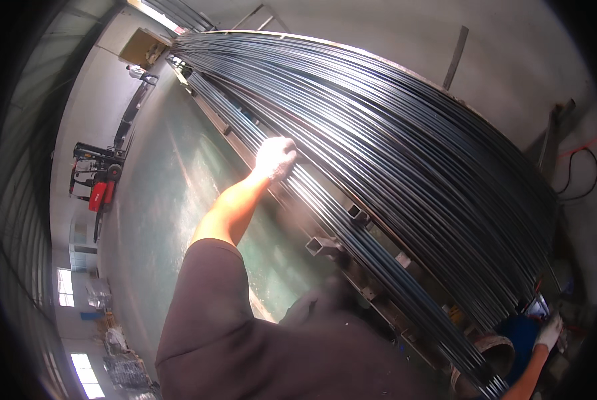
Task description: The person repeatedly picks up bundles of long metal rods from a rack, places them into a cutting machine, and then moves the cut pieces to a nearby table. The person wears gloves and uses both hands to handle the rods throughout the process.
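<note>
- Slim metal-rod bundle (389, 265), 11 to 5 o'clock: likely heavy, stiff, slick; best grasped mid-length.
- Left hand (276, 159), near centre: clamped on bundle.
- Right hand (549, 331), 4 o'clock: grip cannot be told.

Left of the left grip (275, 159) we see a red forklift (100, 189), lower left windows (87, 375), upper left a person (138, 72).

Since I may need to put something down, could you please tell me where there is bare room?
The green floor lies bare between the red forklift and the left forearm. A slim gap shows between the narrow metal bundle under the left hand and the wide metal stack. The stack itself is crowded.
</note>
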A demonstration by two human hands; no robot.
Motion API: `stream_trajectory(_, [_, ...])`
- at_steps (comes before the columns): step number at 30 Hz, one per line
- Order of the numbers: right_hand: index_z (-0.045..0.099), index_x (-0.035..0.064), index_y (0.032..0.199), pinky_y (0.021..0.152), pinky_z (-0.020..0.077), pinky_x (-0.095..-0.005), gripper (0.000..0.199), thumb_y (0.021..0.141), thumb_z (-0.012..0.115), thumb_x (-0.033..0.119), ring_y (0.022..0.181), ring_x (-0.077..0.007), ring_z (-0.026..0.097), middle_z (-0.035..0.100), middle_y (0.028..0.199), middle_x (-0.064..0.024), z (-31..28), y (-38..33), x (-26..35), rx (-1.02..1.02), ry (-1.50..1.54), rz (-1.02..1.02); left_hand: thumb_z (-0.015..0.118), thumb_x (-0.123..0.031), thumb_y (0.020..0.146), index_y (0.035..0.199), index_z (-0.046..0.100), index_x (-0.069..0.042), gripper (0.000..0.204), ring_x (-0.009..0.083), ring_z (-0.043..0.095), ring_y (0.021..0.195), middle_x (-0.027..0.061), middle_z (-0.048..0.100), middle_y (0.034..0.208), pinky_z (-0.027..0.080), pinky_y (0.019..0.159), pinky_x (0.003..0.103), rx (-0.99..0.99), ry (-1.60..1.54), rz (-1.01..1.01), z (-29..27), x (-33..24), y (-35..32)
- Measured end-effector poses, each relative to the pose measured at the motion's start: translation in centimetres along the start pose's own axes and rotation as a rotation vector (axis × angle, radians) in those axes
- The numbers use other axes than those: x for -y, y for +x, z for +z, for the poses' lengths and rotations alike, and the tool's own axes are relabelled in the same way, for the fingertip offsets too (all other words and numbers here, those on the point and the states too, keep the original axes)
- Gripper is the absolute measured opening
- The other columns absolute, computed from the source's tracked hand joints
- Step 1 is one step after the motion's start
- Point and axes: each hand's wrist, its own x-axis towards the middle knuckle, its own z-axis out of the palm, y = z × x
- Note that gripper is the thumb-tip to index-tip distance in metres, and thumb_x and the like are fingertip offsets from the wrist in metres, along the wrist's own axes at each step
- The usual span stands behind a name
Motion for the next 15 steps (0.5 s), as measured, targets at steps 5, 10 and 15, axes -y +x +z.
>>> stream_trajectory(5, [0.062,0.0043,0.163,0.136,0.0392,-0.0514,0.053,0.111,0.056,0.008,0.160,-0.0414,0.053,0.063,0.167,-0.0222,-2.1,0.0,1.0,-0.113,-0.047,-0.118,0.069,-0.032,0.095,0.103,0.078,-0.003,0.031,0.0466,0.074,0.104,0.0238,0.076,0.101,0.059,0.096,0.057,-0.036,0.021,-0.050,0.1,1.3,-2.2])
stream_trajectory(10, [0.061,0.0102,0.167,0.141,0.0301,-0.0519,0.057,0.111,0.058,0.009,0.170,-0.0375,0.041,0.051,0.180,-0.0163,-2.0,-5.8,-6.0,0.018,-0.108,0.142,0.073,-0.024,0.092,0.108,0.082,-0.003,0.028,0.0436,0.076,0.104,0.0210,0.079,0.104,0.061,0.097,0.051,-0.015,0.009,-0.053,-0.3,1.2,0.0])
stream_trajectory(15, [0.065,0.0116,0.166,0.141,0.0310,-0.0489,0.055,0.114,0.049,0.010,0.164,-0.0376,0.051,0.059,0.174,-0.0200,-5.1,-6.2,-7.7,-0.130,-0.187,-0.146,0.067,-0.029,0.096,0.107,0.081,-0.004,0.031,0.0452,0.076,0.103,0.0225,0.080,0.106,0.060,0.095,0.053,0.040,-0.052,-0.024,0.8,0.8,1.8])
